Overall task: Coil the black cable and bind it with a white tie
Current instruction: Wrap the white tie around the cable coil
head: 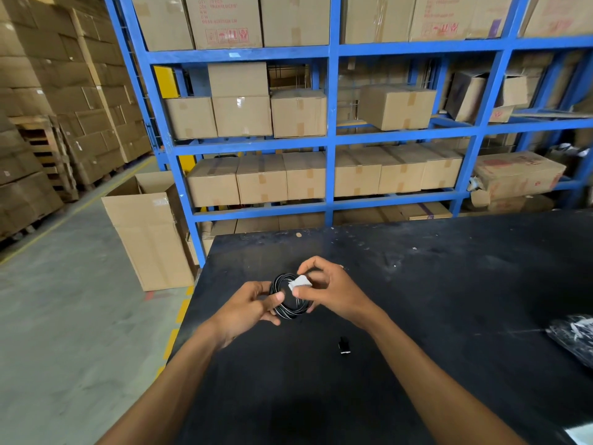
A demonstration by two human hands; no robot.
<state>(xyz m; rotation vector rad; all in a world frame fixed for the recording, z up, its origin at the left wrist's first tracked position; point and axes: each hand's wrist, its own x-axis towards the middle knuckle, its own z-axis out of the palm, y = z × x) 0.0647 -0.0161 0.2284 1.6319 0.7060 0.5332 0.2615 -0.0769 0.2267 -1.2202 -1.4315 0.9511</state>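
Our left hand (247, 308) grips the left side of the coiled black cable (290, 298), thumb pressed across its strands, holding it just above the desk (449, 284). Our right hand (333, 292) pinches the white tie (300, 282) against the coil's upper right edge, fingers curled around it. A small black piece (344, 345) lies on the desk nearer to us. Well off to the right sits a dark bundle (574, 337). Beyond the desk stands a blue rack (332, 139) of cardboard boxes.
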